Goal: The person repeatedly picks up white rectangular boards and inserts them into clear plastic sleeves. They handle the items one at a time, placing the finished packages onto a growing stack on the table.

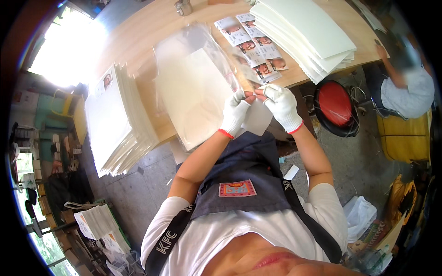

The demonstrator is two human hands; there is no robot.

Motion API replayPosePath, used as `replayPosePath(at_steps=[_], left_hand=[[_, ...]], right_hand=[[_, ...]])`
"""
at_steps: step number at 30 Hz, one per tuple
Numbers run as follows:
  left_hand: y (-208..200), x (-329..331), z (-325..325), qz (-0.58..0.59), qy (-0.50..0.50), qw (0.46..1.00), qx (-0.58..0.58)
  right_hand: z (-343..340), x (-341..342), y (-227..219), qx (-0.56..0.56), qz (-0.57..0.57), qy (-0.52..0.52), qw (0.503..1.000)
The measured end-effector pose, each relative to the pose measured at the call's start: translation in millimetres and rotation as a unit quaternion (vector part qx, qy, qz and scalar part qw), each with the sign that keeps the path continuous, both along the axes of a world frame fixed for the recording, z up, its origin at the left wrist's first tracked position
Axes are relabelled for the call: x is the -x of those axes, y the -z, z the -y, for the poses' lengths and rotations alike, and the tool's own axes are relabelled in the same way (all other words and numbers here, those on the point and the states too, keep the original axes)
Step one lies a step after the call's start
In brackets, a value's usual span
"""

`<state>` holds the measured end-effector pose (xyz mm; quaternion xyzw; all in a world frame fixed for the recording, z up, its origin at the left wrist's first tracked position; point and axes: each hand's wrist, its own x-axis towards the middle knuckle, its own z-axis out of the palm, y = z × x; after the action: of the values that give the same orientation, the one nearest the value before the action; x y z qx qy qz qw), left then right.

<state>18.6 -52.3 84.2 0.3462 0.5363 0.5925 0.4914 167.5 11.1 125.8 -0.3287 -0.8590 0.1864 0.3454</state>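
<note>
My left hand [235,110] and my right hand [282,106] wear white gloves with red cuffs and bare fingertips. They meet at the table's near edge, fingertips pinched close together on a small white paper sheet [258,120] that hangs below them. Its printed side, if any, is hidden from me. Left of my hands, a cream board [193,87] lies on clear plastic sleeves [177,43]. Beyond my fingers, printed labels [251,46] with small portrait pictures lie in two rows on the table.
A tall stack of white sleeved boards [110,124] stands on the left of the wooden table [138,43]. Another white stack [308,34] lies at the far right. A metal cup [183,8] is at the back. Beside the table are a red-topped stool [338,108] and another person [407,92].
</note>
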Motion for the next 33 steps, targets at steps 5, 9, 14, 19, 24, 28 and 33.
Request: replayPosePath(at_steps=[5, 9, 14, 19, 24, 28, 33], left_hand=[[4.3, 6.6, -3.8, -0.066, 0.011, 0.997, -0.026], [-12.0, 12.0, -8.8, -0.128, 0.011, 0.992, -0.019], [-28.3, 27.7, -28.0, -0.218, 0.021, 0.975, -0.040], [-63.0, 42.4, -63.8, -0.231, 0.036, 0.966, -0.109], [-81.6, 49.1, -91.9, -0.116, -0.007, 0.982, -0.147], [-54.9, 49.3, -108.2, -0.020, -0.083, 0.984, -0.159], [25.2, 71.9, -130.1, -0.205, -0.130, 0.969, -0.051]], right_hand=[[-6.0, 5.2, 0.9, 0.069, -0.024, -0.018, 0.997], [-20.3, 7.2, -8.8, 0.074, 0.021, -0.037, 0.996], [-52.5, 17.6, -10.9, 0.344, -0.107, -0.107, 0.927], [-95.5, 23.6, -39.4, 0.438, -0.170, -0.146, 0.870], [-138.7, 39.3, -72.7, 0.402, -0.179, -0.129, 0.889], [-208.4, 41.2, -87.7, 0.394, -0.136, -0.072, 0.906], [-271.4, 51.3, -132.8, 0.263, -0.010, 0.047, 0.964]])
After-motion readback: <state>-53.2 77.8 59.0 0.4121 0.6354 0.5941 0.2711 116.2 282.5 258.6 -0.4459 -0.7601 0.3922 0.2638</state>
